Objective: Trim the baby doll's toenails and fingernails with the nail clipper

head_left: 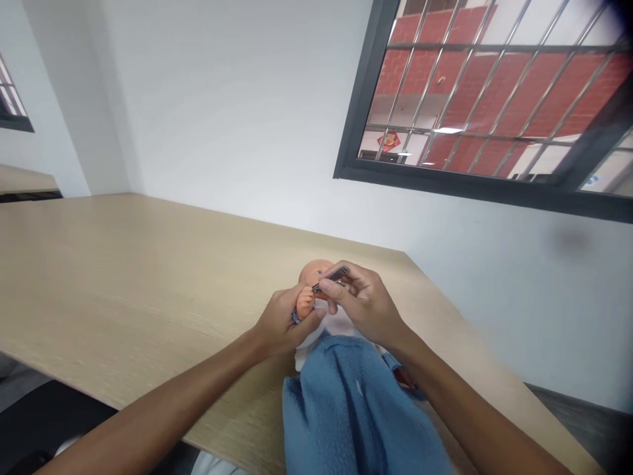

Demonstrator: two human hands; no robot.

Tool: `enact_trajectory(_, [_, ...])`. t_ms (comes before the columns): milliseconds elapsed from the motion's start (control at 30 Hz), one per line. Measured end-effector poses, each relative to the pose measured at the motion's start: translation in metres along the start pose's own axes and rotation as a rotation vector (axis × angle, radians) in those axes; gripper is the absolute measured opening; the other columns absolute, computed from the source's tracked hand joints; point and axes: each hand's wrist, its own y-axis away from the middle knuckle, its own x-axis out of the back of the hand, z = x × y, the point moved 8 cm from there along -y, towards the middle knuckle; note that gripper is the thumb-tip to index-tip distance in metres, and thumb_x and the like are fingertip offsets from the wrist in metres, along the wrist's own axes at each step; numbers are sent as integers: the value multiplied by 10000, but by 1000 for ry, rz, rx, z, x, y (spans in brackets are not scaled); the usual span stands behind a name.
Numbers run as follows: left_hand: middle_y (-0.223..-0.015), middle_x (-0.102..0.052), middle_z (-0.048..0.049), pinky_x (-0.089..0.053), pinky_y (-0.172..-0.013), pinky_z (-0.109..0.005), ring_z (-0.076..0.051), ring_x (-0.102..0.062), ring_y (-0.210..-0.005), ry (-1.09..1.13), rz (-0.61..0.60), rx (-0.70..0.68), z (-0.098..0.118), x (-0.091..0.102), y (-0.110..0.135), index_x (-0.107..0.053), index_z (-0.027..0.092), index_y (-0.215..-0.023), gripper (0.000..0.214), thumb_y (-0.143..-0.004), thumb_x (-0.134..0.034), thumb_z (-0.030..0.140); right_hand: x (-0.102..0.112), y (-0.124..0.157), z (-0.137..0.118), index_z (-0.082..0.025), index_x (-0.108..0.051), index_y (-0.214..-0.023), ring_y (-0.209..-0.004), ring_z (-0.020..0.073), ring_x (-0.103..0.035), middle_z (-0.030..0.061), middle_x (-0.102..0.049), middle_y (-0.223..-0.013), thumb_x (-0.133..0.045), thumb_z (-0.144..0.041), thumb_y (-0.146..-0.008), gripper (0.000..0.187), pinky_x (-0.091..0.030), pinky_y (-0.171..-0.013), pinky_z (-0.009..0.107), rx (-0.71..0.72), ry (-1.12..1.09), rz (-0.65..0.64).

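A baby doll [315,272] lies on the wooden table [123,277], its body wrapped in a blue towel [356,409]. My left hand [281,324] is closed around the doll's small raised hand [304,303], pinching it between thumb and fingers. My right hand [363,302] is closed on a small metal nail clipper [330,278], whose tip sits at the doll's fingers. The doll's head shows just behind both hands; most of its body is hidden under the towel.
The table runs far to the left and ends at a white wall [237,119]. A dark-framed barred window [489,99] is up right. The table's near edge drops to a dark floor [44,422] at lower left.
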Motion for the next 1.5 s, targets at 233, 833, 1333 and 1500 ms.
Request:
enact_trajectory(233, [-862,-622,-41,-443,-761,-277,-162,-578,-800,116,-54,65,-5,-5,-3,-601,136,-907,151,-854,-604,278,7,-2,-15,-174,-604,-895,-671,126,-591,1,-619,-776,-681,-317,-869,165,-486,-621,238,34,63,-1])
enact_trajectory(833, [-855,-642,-49,-414,-823,-300,-172,-577,-828,122,-266,161,-15,-19,-2,-641,134,-877,172,-864,-584,296,87,96,74,-188,-470,-745,-505,92,-348,-58,-384,-580,-538,-515,-889,364,-293,-490,223,-522,147,-219])
enact_trajectory(1333, [-901,-599,-56,-392,-865,-320,-195,-558,-900,118,-270,198,-29,-25,11,-585,151,-926,188,-888,-581,335,77,99,98,-173,-446,-583,-525,96,-410,-27,-455,-560,-479,-517,-898,468,-326,-506,217,-413,450,-166])
enact_trajectory(1500, [-835,-606,-45,-416,-811,-310,-189,-566,-848,159,-287,273,-39,-25,14,-620,152,-830,143,-864,-592,288,84,97,103,-167,-511,-665,-593,126,-459,7,-551,-632,-460,-404,-956,379,-285,-587,259,-321,789,38])
